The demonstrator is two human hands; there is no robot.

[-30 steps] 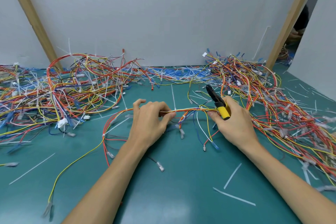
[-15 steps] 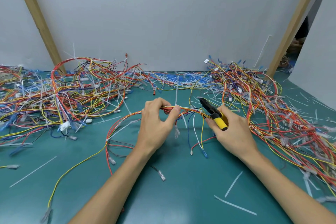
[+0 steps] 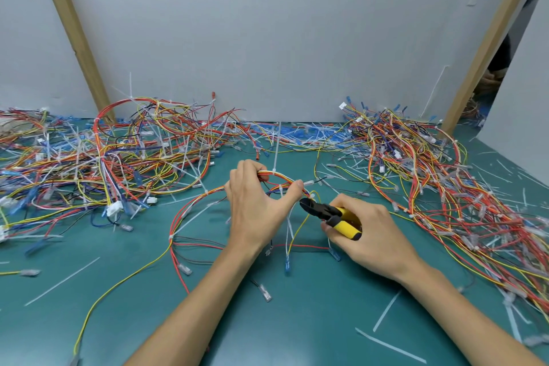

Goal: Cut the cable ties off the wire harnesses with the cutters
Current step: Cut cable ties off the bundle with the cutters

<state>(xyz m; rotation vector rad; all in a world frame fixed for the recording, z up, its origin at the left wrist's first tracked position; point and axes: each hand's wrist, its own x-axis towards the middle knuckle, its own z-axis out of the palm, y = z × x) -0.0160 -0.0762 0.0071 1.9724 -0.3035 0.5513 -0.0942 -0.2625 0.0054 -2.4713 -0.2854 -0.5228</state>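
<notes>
While left hand (image 3: 255,211) pinches a wire harness (image 3: 280,178), right hand (image 3: 374,235) grips cutters (image 3: 329,215), wire piles (image 3: 118,154) flanking

Bright, even overhead light; soft glare on bench (image 3: 297,336) near edge; wide-angle bowing at edges; focus sharp.

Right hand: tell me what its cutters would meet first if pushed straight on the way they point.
Probably the wire harness, just beyond the tip of the cutters in the right hand, beside the thumb of the left hand. Depth is unclear, so the tip may be touching it.
</notes>
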